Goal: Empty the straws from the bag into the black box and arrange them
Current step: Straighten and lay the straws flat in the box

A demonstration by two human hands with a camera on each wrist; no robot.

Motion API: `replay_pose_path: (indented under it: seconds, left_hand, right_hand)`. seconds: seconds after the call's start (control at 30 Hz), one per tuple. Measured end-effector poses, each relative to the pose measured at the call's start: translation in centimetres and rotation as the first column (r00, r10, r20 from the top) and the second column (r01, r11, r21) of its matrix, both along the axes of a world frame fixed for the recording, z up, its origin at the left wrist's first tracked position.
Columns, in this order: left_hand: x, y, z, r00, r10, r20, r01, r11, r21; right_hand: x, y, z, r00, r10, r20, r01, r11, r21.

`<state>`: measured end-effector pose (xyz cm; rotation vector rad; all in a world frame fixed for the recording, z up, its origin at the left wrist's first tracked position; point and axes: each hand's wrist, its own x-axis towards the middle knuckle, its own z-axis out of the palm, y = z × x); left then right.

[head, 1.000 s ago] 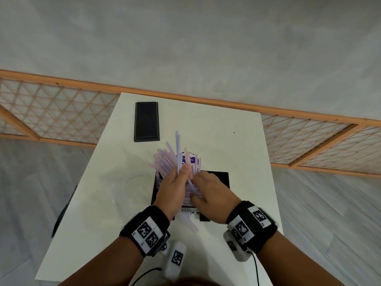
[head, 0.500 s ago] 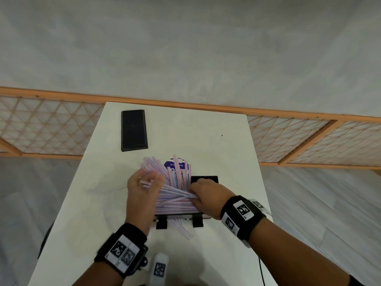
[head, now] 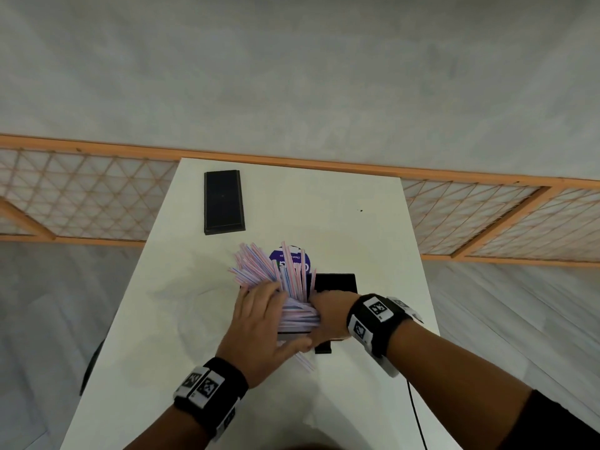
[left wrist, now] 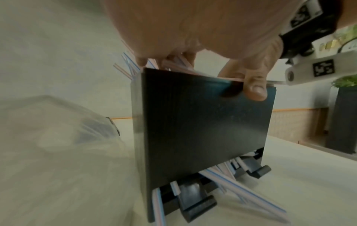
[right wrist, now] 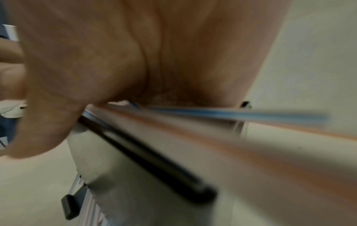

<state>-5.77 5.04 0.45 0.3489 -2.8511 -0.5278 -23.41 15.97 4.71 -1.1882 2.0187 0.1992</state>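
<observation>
A big bunch of pink and blue striped straws (head: 259,269) fans out over the black box (head: 336,282), whose front wall (left wrist: 203,122) fills the left wrist view. My left hand (head: 263,323) lies flat on the straws with its thumb (left wrist: 255,88) hooked over the box's top edge. My right hand (head: 328,316) grips the gathered straw ends at the box's right side; its fingers are hidden. A few straws (left wrist: 231,183) stick out under the box by its feet. Blurred straws (right wrist: 231,116) run under my right palm.
A flat black lid (head: 223,201) lies at the table's far left. A purple printed label (head: 292,258) shows behind the straws. Clear crumpled plastic (left wrist: 58,122) lies left of the box. The white table (head: 373,241) ends close on both sides.
The bunch that stood upright in both hands has been tipped down across the box. My left hand went out to the left, then came back flat on top of the straws.
</observation>
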Motion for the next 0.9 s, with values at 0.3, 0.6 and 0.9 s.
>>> replay_pose_path:
  seconds: [0.3, 0.6, 0.9]
  left_hand:
    - [0.0, -0.2, -1.2, 0.999, 0.019, 0.041, -0.013, 0.992, -0.128]
    - [0.1, -0.9, -0.8, 0.998, 0.053, 0.021, -0.050, 0.990, -0.134]
    - [0.4, -2.4, -0.3, 1.000, 0.024, -0.011, -0.025, 0.989, -0.145]
  right_hand:
    - [-1.8, -3.1, -0.8, 0.996, 0.083, 0.028, -0.088, 0.970, 0.227]
    - [-1.2, -2.8, 1.3, 0.990, 0.095, 0.108, -0.115, 0.974, 0.194]
    - [-1.6, -1.7, 3.8, 0.998, 0.054, -0.013, -0.055, 0.993, -0.102]
